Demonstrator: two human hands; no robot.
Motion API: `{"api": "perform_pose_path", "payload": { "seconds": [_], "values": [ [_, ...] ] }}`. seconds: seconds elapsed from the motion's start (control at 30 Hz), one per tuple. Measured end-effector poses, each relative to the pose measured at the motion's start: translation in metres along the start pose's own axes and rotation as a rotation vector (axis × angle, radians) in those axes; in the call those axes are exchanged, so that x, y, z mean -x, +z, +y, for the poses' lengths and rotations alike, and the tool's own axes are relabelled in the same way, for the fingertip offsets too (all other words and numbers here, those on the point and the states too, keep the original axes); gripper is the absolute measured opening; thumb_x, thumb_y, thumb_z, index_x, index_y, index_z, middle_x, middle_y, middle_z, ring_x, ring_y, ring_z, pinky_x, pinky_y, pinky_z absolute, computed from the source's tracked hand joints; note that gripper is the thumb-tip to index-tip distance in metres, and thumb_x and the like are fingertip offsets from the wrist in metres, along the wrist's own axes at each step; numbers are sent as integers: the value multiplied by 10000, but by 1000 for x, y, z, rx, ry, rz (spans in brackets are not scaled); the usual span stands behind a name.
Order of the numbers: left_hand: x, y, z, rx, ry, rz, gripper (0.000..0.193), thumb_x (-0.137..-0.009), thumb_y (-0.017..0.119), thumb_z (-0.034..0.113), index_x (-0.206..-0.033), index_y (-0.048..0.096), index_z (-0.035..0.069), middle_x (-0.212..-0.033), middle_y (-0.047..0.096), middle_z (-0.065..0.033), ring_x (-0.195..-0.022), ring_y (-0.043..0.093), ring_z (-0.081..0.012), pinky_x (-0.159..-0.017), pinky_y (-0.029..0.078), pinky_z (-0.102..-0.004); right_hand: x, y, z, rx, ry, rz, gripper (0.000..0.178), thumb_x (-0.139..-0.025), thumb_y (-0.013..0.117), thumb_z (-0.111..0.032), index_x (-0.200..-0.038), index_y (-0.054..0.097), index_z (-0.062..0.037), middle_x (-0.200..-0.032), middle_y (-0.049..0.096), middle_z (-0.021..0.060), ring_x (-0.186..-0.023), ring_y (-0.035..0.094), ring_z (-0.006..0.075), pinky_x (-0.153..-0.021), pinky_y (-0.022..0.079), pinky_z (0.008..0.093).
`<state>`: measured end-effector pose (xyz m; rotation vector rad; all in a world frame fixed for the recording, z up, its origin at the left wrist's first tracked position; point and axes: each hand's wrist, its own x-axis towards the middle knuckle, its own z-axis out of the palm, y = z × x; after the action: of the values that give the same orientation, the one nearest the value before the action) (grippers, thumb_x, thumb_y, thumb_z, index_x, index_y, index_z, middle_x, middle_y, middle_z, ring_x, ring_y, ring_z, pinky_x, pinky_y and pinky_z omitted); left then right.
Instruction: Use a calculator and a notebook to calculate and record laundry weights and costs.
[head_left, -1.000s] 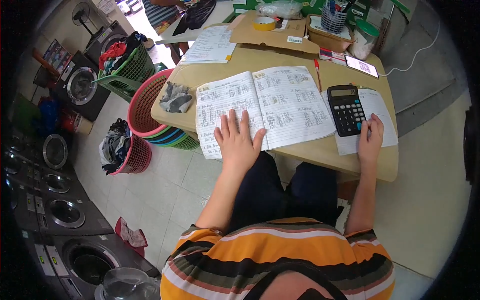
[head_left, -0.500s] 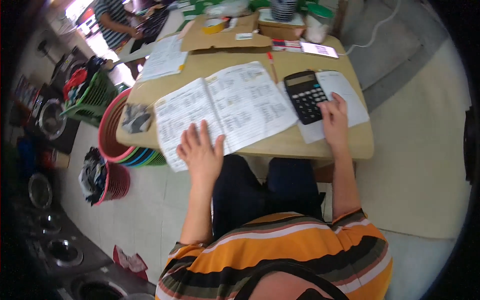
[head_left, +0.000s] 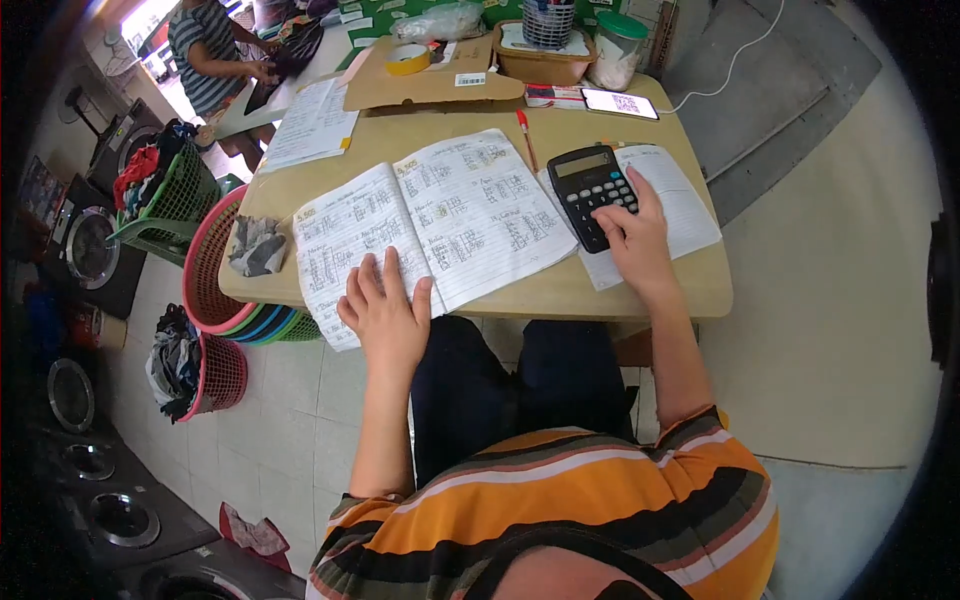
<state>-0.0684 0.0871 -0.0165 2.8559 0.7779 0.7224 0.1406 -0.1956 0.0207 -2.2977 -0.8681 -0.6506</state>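
Reaching in over the near right part of a black, rectangular plastic calculator (head_left: 582,190), my right hand (head_left: 642,238) comes at its keys from my own side. The calculator lies ahead of that palm and a little to its left, flat on a white, lined loose paper sheet (head_left: 675,190), just beside the right-hand page of an open, white-paged notebook (head_left: 440,225) full of handwriting. Its long axis slants: the grey display end points away from me and leftward, the near end back toward me and rightward. My right forearm leans much the same way, so the keys run roughly in line with my reach, and I judge that a press needs only a small shift of the fingers, not a turn of the wrist.

That hand is half open and grips nothing. One digit crosses to the left over the lower keys, while another stretches forward along the right side of the keypad; whether either is pushing a key down I cannot tell.

My left hand (head_left: 386,322) is well apart from the calculator, with the notebook between them. It lies open, palm down and fingers spread, over the near part of the left-hand page, its thumb close to the fold. The right is plainly the nearer hand. A thin red-topped pen (head_left: 527,140) lies past the notebook's far right edge, near the display end.
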Motion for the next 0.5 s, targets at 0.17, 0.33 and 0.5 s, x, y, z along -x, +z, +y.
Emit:
{"api": "perform_pose_path", "payload": {
  "seconds": [0.17,0.33,0.5],
  "values": [
    [2,4,-4,-4,0,11,632,-1012,527,515,-1484,502,96,-1505,437,-210,-1412,355,-427,-1120,227,-626,-7,12,-8,31,-52,15,112,-893,741,-216,-942,793,-130,-1498,491,188,-1376,438,429,-1130,312,538],
    [1,4,-2,20,4,0,645,-1007,529,527,-1478,505,87,-1511,424,-217,-1416,346,-446,-1115,231,-655,5,-2,-15,-14,-96,81,116,-867,762,-201,-842,767,-89,-1442,549,161,-1376,440,422,-1122,294,575],
    [0,5,-3,10,4,-1,645,-1004,538,524,-1481,503,91,-1510,428,-215,-1417,344,-447,-1117,229,-651,16,-15,-7,-38,-118,92,210,-867,758,-157,-715,691,-28,-1339,598,153,-1289,507,378,-1071,350,536]
  ]
}}
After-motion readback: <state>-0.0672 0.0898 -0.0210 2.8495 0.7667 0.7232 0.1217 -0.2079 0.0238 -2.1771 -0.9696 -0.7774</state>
